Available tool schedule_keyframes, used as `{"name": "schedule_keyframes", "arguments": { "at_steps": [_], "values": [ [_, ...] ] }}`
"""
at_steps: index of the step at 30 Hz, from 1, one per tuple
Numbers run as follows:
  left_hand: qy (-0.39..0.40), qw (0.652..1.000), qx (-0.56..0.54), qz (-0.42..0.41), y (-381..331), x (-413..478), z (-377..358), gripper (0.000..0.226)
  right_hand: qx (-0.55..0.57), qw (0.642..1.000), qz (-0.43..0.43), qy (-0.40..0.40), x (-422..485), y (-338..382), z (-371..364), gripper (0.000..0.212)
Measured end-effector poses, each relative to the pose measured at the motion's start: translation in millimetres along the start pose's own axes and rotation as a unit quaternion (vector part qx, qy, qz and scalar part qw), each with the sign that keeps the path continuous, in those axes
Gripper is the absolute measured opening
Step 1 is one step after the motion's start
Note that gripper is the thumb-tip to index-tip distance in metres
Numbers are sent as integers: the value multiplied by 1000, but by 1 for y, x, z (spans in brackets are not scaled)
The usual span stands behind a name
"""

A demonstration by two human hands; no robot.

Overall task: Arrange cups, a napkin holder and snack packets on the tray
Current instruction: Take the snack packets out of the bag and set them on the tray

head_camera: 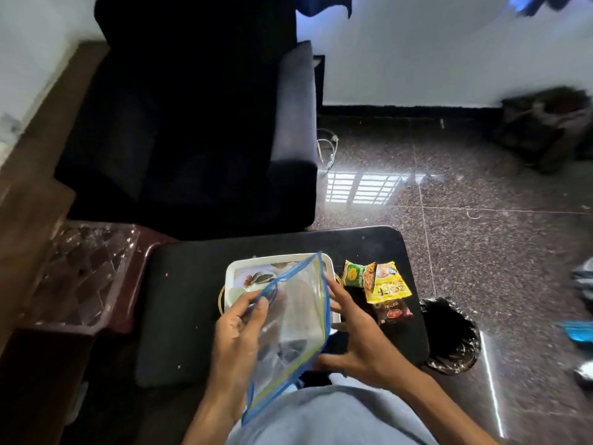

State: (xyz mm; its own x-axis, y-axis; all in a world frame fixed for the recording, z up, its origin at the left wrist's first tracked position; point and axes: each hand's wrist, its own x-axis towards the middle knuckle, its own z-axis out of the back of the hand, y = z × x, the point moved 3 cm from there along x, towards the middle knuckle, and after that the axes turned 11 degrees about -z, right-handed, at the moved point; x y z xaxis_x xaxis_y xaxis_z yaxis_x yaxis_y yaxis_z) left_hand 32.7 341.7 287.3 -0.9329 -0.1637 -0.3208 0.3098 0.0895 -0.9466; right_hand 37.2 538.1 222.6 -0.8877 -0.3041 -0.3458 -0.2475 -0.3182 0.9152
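Observation:
A white tray (231,270) lies on the black low table (179,303). A clear plastic pouch with blue and yellow edging (298,319) hangs over the tray and hides most of it. My left hand (239,332) pinches the pouch's upper left corner between thumb and fingers. My right hand (356,335) is at the pouch's right edge, fingers spread and thumb under its lower side. Right of the tray lie three snack packets: a green one (356,273), a yellow one (388,284) and a dark red one (394,312). A pale round item (236,293) shows on the tray's left side.
A dark armchair (192,117) stands behind the table. A brown side table with a glass top (83,271) is to the left. A black-lined bin (449,335) sits by the table's right edge. A speckled stone floor (481,220) stretches to the right.

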Motion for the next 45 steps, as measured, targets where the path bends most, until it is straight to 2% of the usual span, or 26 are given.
{"name": "schedule_keyframes", "arguments": {
  "at_steps": [2, 4, 6, 9, 10, 12, 14, 15, 17, 19, 22, 24, 27, 29, 31, 34, 35, 37, 39, 42, 45],
  "values": [
    [53, 998, -23, 12, -2, 3, -5, 22, 6, 1000, 15, -18, 0, 18, -20, 127],
    [117, 992, -43, 23, -2, 2, -9, 25, 14, 998, 35, -55, 3, 32, -35, 127],
    [176, 984, -14, -3, -3, 3, -11, 20, 31, 991, 57, -116, 6, 41, -43, 112],
    [220, 970, 42, -95, -13, 7, 3, 18, 50, 968, 61, -240, 6, 52, -49, 71],
    [200, 971, 41, -126, -17, 8, 12, 20, 53, 958, 54, -276, 5, 55, -49, 56],
    [100, 978, 47, -178, -15, 8, 38, 27, 96, 928, 22, -360, 2, 58, -45, 28],
    [2, 984, 66, -165, -1, 1, 62, 28, 146, 881, -13, -450, 0, 61, -39, 17],
    [-4, 990, 61, -124, 9, -5, 69, 35, 190, 864, -12, -466, 0, 64, -38, 17],
    [60, 998, 12, -3, 29, -16, 68, 63, 306, 851, -9, -427, 1, 70, -46, 18],
    [114, 991, -44, 56, 35, -23, 58, 83, 399, 843, -50, -357, 0, 74, -64, 17],
    [132, 978, -152, 52, 32, -13, 42, 102, 512, 826, -132, -196, -5, 76, -95, 24],
    [159, 970, -186, 14, 30, -4, 37, 105, 575, 793, -170, -103, -10, 80, -102, 37],
    [190, 966, -174, 6, 37, 7, 28, 100, 609, 754, -230, -87, -18, 65, -94, 42],
    [212, 966, -148, -13, 44, 9, 19, 76, 573, 764, -278, -108, -27, 48, -85, 45],
    [226, 965, -128, -26, 51, 9, 7, 54, 476, 809, -307, -156, -38, 30, -74, 49],
    [235, 968, -87, -16, 66, 10, -14, 37, 315, 874, -262, -262, -58, 9, -41, 82],
    [233, 969, -76, -5, 72, 10, -22, 38, 268, 899, -228, -262, -65, 3, -27, 91],
    [227, 971, -61, 34, 85, 9, -39, 44, 233, 943, -156, -178, -78, -9, -2, 96],
    [243, 966, -48, 75, 100, 5, -61, 42, 260, 950, -147, -88, -91, -22, 21, 90],
    [299, 947, 6, 115, 128, -4, -109, 39, 253, 939, -187, -139, -108, -64, 66, 78],
    [312, 939, 88, 118, 158, -13, -168, 30, 189, 941, -216, -179, -122, -118, 113, 45]
  ]
}}
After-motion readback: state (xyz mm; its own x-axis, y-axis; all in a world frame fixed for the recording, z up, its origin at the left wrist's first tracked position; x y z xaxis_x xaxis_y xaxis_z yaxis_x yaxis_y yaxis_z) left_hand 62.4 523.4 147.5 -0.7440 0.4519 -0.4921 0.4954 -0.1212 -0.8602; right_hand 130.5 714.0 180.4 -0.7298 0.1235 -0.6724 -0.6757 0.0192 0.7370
